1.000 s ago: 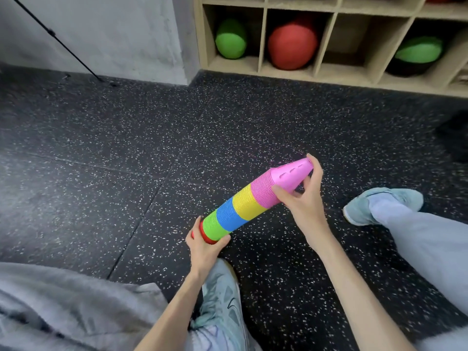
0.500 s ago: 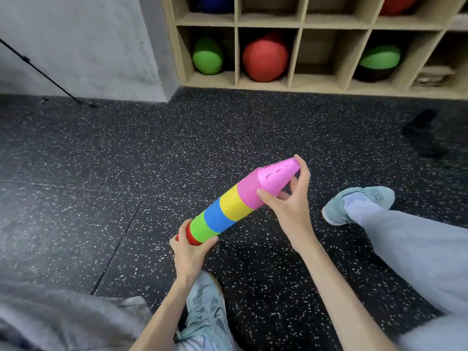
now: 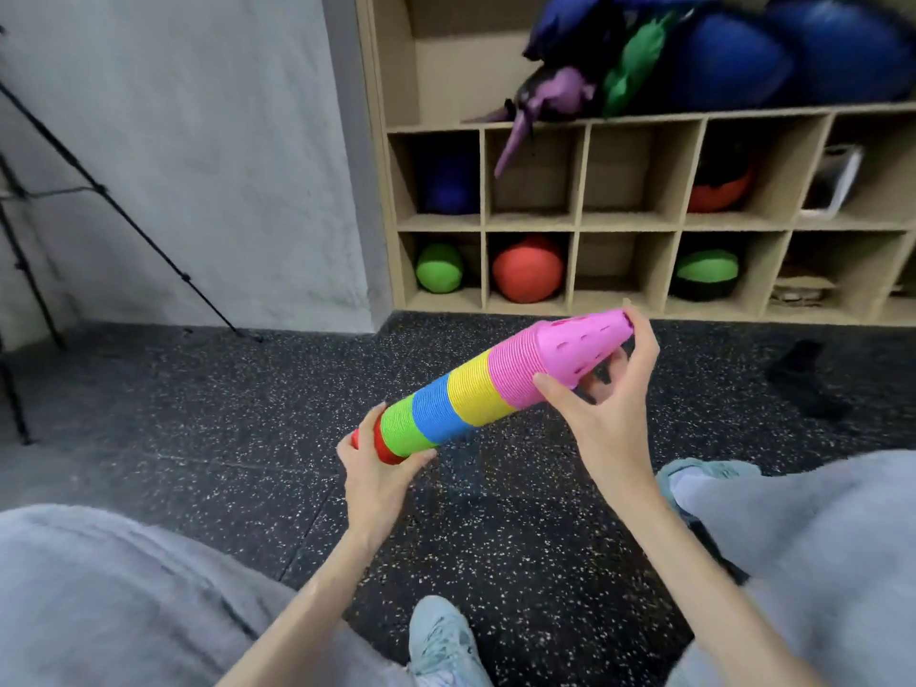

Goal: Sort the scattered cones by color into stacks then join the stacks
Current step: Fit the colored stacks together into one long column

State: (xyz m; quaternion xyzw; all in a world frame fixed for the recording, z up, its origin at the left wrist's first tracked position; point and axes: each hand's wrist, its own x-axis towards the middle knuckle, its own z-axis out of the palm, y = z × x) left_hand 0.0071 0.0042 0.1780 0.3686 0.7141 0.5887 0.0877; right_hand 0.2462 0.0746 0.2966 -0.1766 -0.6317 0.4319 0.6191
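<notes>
The cone stack's [image 3: 476, 389] red base sits mostly behind the left hand [image 3: 379, 468] — the top-shelf balls [image 3: 743, 52] are blurred and cropped.

Below my fingers lies a dark rubber floor [image 3: 208, 438], speckled white. My two pale sneakers rest on it, one [image 3: 446, 642] beneath my left fingers, the other [image 3: 709, 471] just under my right wrist. A black tripod [image 3: 29, 290] stands far left of my fingers, and a dark object [image 3: 803, 379] lies right of them.
</notes>
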